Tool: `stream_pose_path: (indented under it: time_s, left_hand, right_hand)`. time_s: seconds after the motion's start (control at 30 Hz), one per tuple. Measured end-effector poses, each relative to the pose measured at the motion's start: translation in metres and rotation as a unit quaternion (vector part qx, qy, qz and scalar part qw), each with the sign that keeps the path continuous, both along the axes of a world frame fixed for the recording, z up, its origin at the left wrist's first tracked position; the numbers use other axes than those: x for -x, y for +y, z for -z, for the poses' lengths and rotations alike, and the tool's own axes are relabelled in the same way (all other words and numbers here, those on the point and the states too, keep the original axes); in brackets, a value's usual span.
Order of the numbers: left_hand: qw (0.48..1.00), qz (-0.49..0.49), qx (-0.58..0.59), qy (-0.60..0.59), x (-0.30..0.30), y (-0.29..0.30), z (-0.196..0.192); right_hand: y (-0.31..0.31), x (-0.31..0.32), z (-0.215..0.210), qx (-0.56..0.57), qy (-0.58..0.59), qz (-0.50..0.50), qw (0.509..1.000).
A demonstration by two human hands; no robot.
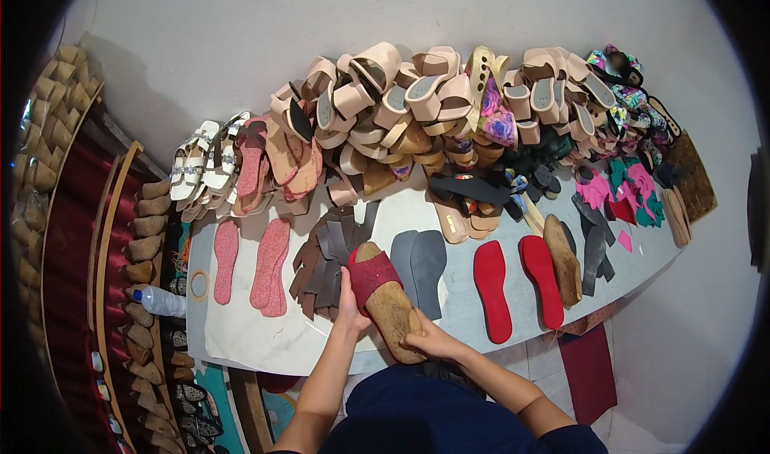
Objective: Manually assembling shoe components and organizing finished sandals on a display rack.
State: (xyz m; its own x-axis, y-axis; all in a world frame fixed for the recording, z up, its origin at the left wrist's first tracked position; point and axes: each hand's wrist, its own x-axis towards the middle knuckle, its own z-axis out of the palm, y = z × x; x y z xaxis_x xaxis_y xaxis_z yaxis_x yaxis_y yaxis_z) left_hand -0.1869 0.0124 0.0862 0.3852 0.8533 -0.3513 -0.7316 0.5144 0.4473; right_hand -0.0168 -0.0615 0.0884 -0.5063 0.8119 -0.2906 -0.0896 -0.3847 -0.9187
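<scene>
Both hands hold a wooden shoe last (395, 319) tilted above the table's front edge. A dark red, speckled sandal strap (377, 281) is wrapped across its front part. My left hand (350, 308) grips the side of the last by the strap, with the fingers partly hidden beneath. My right hand (427, 338) is closed round the heel end, its thumb on top. Just beyond lie a pair of grey soles (429, 273) and a heap of dark brown and grey strips (322, 253). Further right are a red insole (491, 289) and another red insole (541, 281) beside a wooden last (563, 263).
Finished sandals (393, 93) are piled along the wall at the back. Pink glitter insoles (271, 265) lie at the left of the table (228, 334). Wooden lasts (147, 249) line a shelf at far left, near a plastic bottle (160, 301). Coloured scraps (634, 189) lie at right.
</scene>
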Motion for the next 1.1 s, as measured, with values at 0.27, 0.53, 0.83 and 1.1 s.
stream_pose_path:
  time_s: [0.27, 0.53, 0.83, 1.1]
  left_hand:
    - [1.000, -0.001, 0.002, -0.005, -0.007, 0.004, 0.001]
    - [0.998, -0.047, -0.012, 0.039, -0.001, 0.034, -0.009]
    - [0.987, -0.130, -0.057, -0.072, 0.039, 0.056, -0.039]
    - [0.992, -0.044, -0.032, -0.115, 0.011, 0.035, -0.032]
  right_hand:
    - [-0.001, -0.001, 0.005, -0.002, -0.003, 0.016, 1.000]
    - [0.001, -0.011, -0.003, 0.020, 0.017, 0.021, 0.999]
    - [0.001, -0.025, 0.013, 0.163, 0.087, 0.264, 0.947]
    - [0.014, -0.022, 0.043, 0.010, -0.428, 0.306, 0.850]
